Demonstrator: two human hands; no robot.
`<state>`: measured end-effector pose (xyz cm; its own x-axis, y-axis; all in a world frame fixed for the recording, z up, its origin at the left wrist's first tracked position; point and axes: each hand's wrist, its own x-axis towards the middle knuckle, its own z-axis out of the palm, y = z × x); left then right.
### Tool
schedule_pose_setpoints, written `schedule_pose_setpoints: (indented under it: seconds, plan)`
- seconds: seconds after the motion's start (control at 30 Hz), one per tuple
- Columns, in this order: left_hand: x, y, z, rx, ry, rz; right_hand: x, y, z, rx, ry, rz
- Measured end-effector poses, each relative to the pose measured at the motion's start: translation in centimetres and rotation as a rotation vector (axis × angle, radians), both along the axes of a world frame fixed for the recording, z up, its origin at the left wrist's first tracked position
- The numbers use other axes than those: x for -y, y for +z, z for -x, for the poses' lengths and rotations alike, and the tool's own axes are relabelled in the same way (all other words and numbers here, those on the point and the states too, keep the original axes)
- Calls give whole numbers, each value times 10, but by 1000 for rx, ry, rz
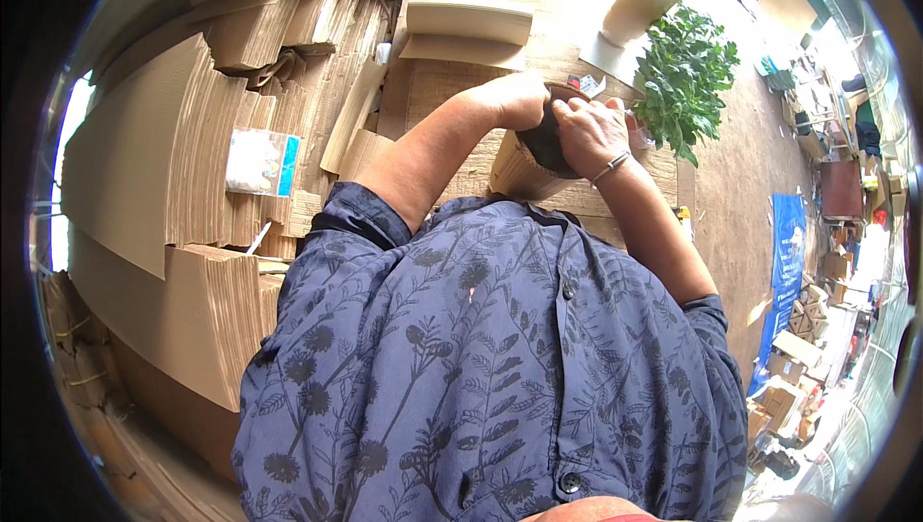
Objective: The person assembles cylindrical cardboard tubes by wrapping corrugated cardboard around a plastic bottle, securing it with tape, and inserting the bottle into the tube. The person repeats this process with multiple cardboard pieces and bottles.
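In front of my body stands a brown cardboard tube (520, 174), tilted, with a dark opening facing up. My left hand (519, 99) is closed in a fist at the opening's left edge and seems to pinch it. On the other side, my right hand (590, 133) has its fingers bent and closed over the tube's far right edge, with the wrist above the opening. Both sets of fingertips are partly hidden, so what lies between them apart from the edge cannot be made out. A small red and white item (583, 85) shows just beyond my right hand.
Tall stacks of cardboard sheets (207, 152) fill the left, with a clear plastic packet (261, 162) on them. A curled cardboard sheet (466, 22) lies on the wooden table (423, 104). Far right stand another tube (646, 1) and a leafy green plant (685, 75). Boxes (784, 397) clutter the floor.
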<state>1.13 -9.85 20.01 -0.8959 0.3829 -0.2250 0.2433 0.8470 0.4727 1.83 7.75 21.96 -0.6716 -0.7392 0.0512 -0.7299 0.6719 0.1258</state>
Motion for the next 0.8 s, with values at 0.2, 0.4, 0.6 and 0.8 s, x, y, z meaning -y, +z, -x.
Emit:
schedule_pose_setpoints:
  seconds: [0.2, 0.4, 0.6, 0.8]
  plan:
    - [3, 9, -2, 52, -73, 65, 6, -3, 0, -24, -7, -48]
    - [9, 6, -10, 7, -66, 38, 11, 1, 4, -99, 73, -85]
    - [17, 12, -15, 29, -114, -10, 10, -11, 15, -227, 209, -118]
    - [33, 24, -25, -29, -80, -188, 3, -3, 16, -132, 229, -118]
